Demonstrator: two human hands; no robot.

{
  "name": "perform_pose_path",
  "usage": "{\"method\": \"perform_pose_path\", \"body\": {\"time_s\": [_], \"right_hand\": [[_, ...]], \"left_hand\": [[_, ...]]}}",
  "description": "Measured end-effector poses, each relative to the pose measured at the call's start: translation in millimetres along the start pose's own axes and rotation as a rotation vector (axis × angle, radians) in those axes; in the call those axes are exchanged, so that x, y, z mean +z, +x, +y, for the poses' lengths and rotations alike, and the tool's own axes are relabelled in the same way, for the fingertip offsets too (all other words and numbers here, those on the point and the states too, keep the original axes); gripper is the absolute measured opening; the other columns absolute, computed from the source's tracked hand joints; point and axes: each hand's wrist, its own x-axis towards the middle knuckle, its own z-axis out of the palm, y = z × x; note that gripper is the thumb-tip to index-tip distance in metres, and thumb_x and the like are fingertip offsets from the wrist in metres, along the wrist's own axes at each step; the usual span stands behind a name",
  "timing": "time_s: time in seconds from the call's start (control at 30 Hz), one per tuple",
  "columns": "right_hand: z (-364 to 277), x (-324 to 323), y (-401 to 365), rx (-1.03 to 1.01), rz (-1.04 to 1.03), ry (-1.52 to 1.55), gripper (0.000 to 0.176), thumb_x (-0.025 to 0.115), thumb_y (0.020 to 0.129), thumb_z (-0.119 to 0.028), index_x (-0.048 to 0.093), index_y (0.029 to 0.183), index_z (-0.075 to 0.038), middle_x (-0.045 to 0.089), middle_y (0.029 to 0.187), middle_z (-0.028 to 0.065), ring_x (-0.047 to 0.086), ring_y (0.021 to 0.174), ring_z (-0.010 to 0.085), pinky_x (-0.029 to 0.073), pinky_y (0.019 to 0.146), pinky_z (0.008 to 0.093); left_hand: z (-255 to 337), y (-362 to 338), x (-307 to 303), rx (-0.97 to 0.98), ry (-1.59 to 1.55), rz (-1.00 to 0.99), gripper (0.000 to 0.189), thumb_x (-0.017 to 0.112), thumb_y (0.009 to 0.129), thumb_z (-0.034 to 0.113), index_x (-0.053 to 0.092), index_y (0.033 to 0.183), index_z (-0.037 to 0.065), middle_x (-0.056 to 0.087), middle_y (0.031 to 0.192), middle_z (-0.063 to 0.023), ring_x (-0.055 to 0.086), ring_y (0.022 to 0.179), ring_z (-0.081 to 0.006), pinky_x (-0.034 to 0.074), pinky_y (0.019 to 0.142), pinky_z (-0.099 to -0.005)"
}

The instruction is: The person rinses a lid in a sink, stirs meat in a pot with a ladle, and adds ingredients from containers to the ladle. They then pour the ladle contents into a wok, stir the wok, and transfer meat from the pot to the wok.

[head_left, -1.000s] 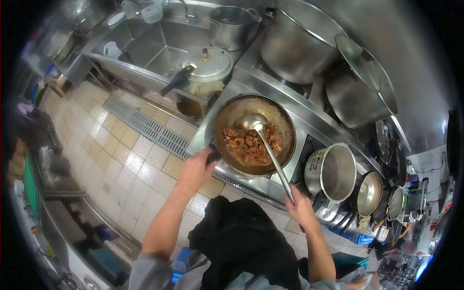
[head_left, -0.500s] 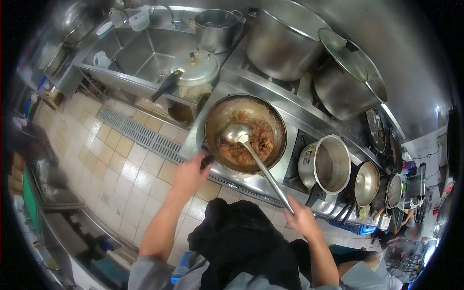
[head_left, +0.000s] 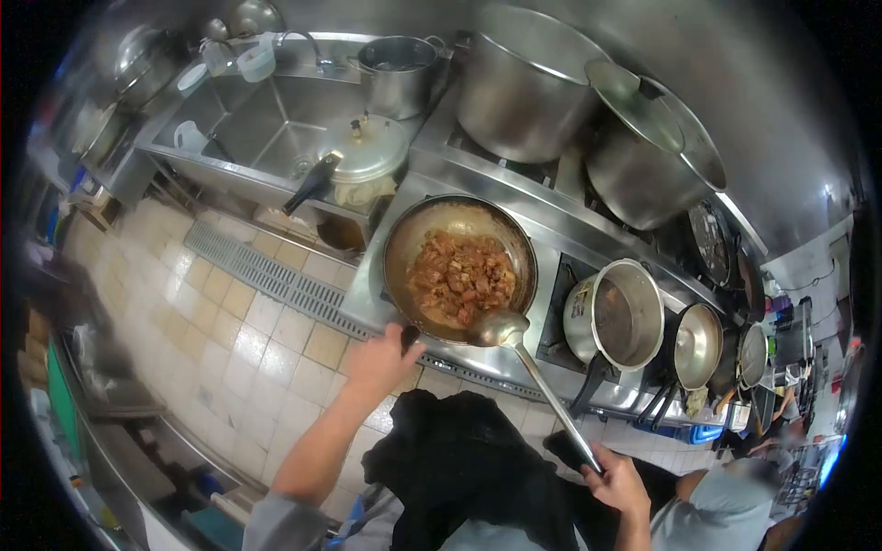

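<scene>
A wok (head_left: 401, 234) sits on the stove in front of me, with chunks of browned meat (head_left: 457, 275) heaped in its middle. My left hand (head_left: 378, 365) is closed round the wok's short dark handle at its near left side. In my right hand (head_left: 619, 480) is the end of a long steel ladle (head_left: 548, 395), which slants up and left to the wok. Its bowl lies over the wok's near right rim, beside the meat.
Right of the wok stand a steel pot (head_left: 581, 317) and a frying pan (head_left: 696, 347). Large stockpots (head_left: 524, 106) occupy the back of the stove. At the left, a lidded pressure cooker (head_left: 367, 151) sits beside the sink (head_left: 262, 110). Another person's sleeve (head_left: 726, 510) shows at lower right.
The ladle has been drawn back from the wok's middle to its near right rim, my right hand moving down and right. The meat now lies gathered in a heap. My left hand stays at the handle.
</scene>
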Motion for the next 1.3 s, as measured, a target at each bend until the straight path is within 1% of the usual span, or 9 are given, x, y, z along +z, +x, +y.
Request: {"method": "perform_pose_path", "body": {"time_s": [0.17, 0.3, 0.43, 0.5, 0.63, 0.87, 0.97, 1.1, 1.3], "right_hand": [[10, 23, 41, -0.073, 0.058, 0.008, 0.04, 0.069, 0.086, -0.009, 0.061, 0.125, -0.003, 0.066, 0.087, 0.0269, 0.069, 0.083, 0.0442, 0.053, 0.07, 0.0455], [25, 45, 63, -0.144, 0.113, 0.026, 0.041, 0.069, 0.086, -0.009, 0.061, 0.126, 0.0, 0.066, 0.091, 0.0287, 0.069, 0.087, 0.0449, 0.054, 0.073, 0.0459], [29, 30, 26, -0.175, 0.174, 0.165, 0.051, 0.071, 0.088, -0.009, 0.056, 0.136, 0.0, 0.07, 0.085, 0.02, 0.072, 0.071, 0.0321, 0.055, 0.067, 0.0409], [28, 22, 5, 0.134, 0.167, 0.443, 0.051, 0.072, 0.092, -0.012, 0.055, 0.139, 0.001, 0.069, 0.082, 0.0092, 0.066, 0.062, 0.0161, 0.053, 0.056, 0.0323], [30, 1, -23, 0.065, 0.367, 0.756, 0.05, 0.066, 0.098, -0.017, 0.05, 0.141, 0.003, 0.065, 0.081, 0.0059, 0.059, 0.055, 0.0104, 0.047, 0.049, 0.024], [65, -69, -37, 0.337, 0.416, 0.686, 0.04, 0.063, 0.096, -0.01, 0.057, 0.133, 0.004, 0.055, 0.066, -0.0002, 0.053, 0.052, 0.0083, 0.044, 0.047, 0.0253], [98, -74, -28, 0.397, 0.36, 0.695, 0.033, 0.063, 0.095, -0.009, 0.06, 0.125, 0.004, 0.055, 0.068, 0.0001, 0.053, 0.053, 0.0081, 0.044, 0.048, 0.0256], [120, -77, -5, 0.41, 0.337, 0.764, 0.017, 0.063, 0.095, -0.011, 0.061, 0.107, 0.002, 0.059, 0.073, 0.0022, 0.055, 0.054, 0.0085, 0.044, 0.048, 0.0262], [168, -68, 33, 0.377, 0.213, 0.963, 0.017, 0.06, 0.099, -0.018, 0.057, 0.105, -0.002, 0.057, 0.075, 0.003, 0.056, 0.054, 0.0126, 0.046, 0.047, 0.0291]], "left_hand": [[-6, 15, 12, -0.025, -0.049, -0.007, 0.047, 0.067, 0.093, 0.045, 0.059, 0.108, 0.001, 0.071, 0.08, -0.0208, 0.07, 0.074, -0.0427, 0.056, 0.07, -0.0546], [-13, 3, 0, 0.093, -0.14, 0.02, 0.053, 0.074, 0.089, 0.043, 0.059, 0.118, 0.001, 0.071, 0.091, -0.0247, 0.07, 0.083, -0.0415, 0.057, 0.073, -0.05], [-26, -16, -5, 0.034, -0.159, 0.051, 0.069, 0.082, 0.082, 0.043, 0.057, 0.131, 0.002, 0.072, 0.097, -0.024, 0.072, 0.087, -0.0362, 0.058, 0.074, -0.0436], [-40, -28, -6, -0.219, -0.44, -0.073, 0.083, 0.085, 0.079, 0.047, 0.054, 0.14, 0.001, 0.074, 0.097, -0.0196, 0.073, 0.085, -0.0297, 0.057, 0.075, -0.0393], [-108, -57, 42, -0.235, -0.383, -0.162, 0.077, 0.085, 0.08, 0.041, 0.057, 0.136, -0.004, 0.073, 0.099, -0.0189, 0.072, 0.081, -0.023, 0.058, 0.073, -0.0358], [-225, -134, 127, -0.508, -0.109, -0.493, 0.076, 0.085, 0.074, 0.054, 0.068, 0.12, -0.003, 0.075, 0.099, -0.0207, 0.072, 0.099, -0.0337, 0.057, 0.087, -0.0408], [-217, -163, 123, -0.373, 0.107, -0.427, 0.074, 0.084, 0.074, 0.055, 0.068, 0.119, -0.003, 0.075, 0.099, -0.0223, 0.073, 0.097, -0.0342, 0.057, 0.088, -0.0413], [-213, -194, 132, -0.511, 0.011, -0.437, 0.071, 0.085, 0.075, 0.052, 0.069, 0.117, -0.002, 0.075, 0.095, -0.0213, 0.073, 0.094, -0.0324, 0.058, 0.085, -0.0406], [-179, -222, 145, -0.522, -0.089, -0.37, 0.064, 0.082, 0.077, 0.049, 0.071, 0.115, -0.001, 0.075, 0.086, -0.0146, 0.074, 0.083, -0.0276, 0.058, 0.077, -0.0388]]}}
